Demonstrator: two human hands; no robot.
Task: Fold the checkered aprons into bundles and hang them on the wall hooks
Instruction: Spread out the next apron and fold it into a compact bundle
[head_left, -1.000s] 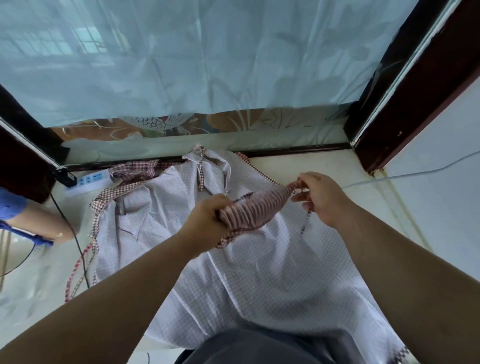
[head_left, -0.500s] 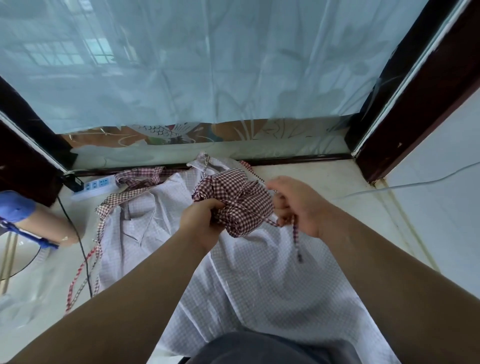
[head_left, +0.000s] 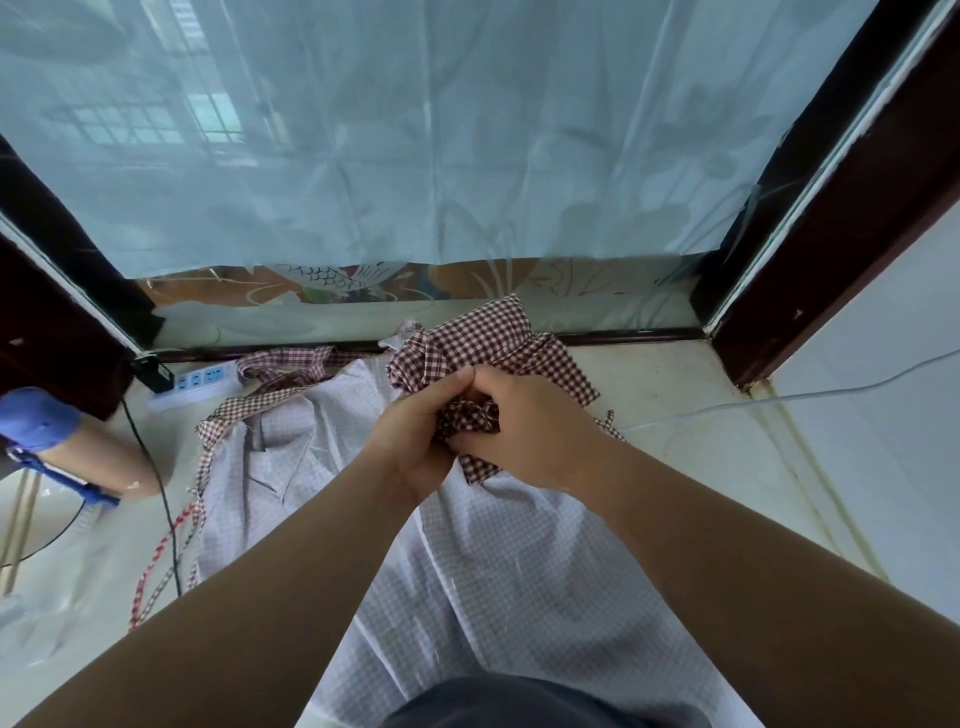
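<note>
A bunched red-and-white checkered apron is held up in the middle of the view. My left hand grips its lower left part with curled fingers. My right hand clutches the crumpled cloth from the right, touching the left hand. A thin checkered strap end dangles past my right wrist. Below them a second apron lies spread on the floor, pale inner side up, with checkered trim and ties trailing left. No wall hooks are in view.
A pale curtain hangs ahead between dark wooden frames. A white power strip and black cable lie at left, beside another person's arm in a blue sleeve. A white cable runs along the right floor.
The apron was a stretched roll between my hands; my hands have come together and it is now a crumpled bundle. The camera tilted upward slightly.
</note>
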